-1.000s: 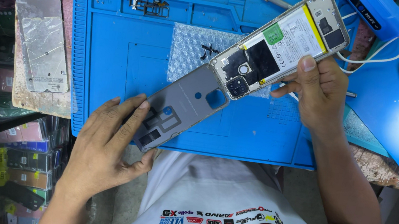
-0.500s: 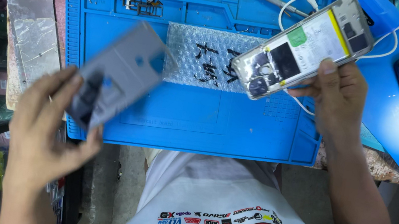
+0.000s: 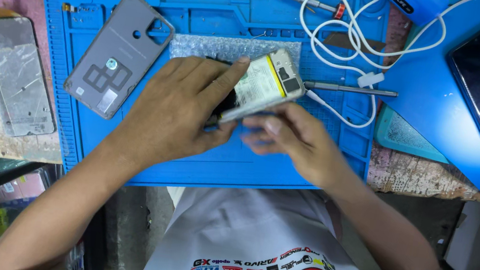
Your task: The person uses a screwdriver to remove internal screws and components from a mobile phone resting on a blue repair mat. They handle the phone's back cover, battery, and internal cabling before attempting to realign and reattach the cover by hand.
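Hands meet at the centre of the frame over a blue repair mat (image 3: 185,158). The left hand (image 3: 177,106) clasps an opened smartphone (image 3: 264,84) from above, thumb and fingers closed on its lower end, so the phone juts up and right out of the grip. The right hand (image 3: 294,137), blurred, pinches the phone's lower edge from beneath. A grey back cover (image 3: 119,55) lies flat on the mat at upper left, apart from both hands.

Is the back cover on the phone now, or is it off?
Off. The grey back cover lies alone on the blue mat, while both hands hold the phone with its battery exposed.
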